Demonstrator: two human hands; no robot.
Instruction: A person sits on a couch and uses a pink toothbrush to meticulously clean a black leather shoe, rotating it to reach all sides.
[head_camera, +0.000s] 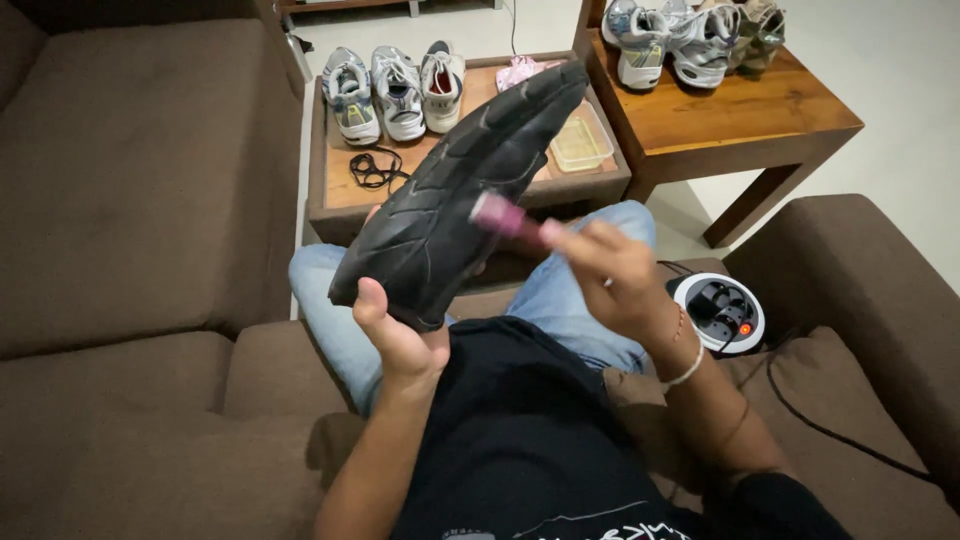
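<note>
My left hand (395, 335) grips the heel end of a black shoe (460, 190), held sole up and pointing away over my lap. My right hand (610, 270) holds a small pink brush (500, 215), blurred, with its head against the shoe's sole near the middle. I sit on a brown sofa in blue jeans and a black shirt.
A low wooden table (340, 190) ahead carries three light sneakers (398, 92), black laces (372, 168), a clear plastic container (580, 145) and a pink cloth. A second wooden table (740, 110) at right holds more sneakers. A round white power socket (720, 312) with a cable lies on the sofa.
</note>
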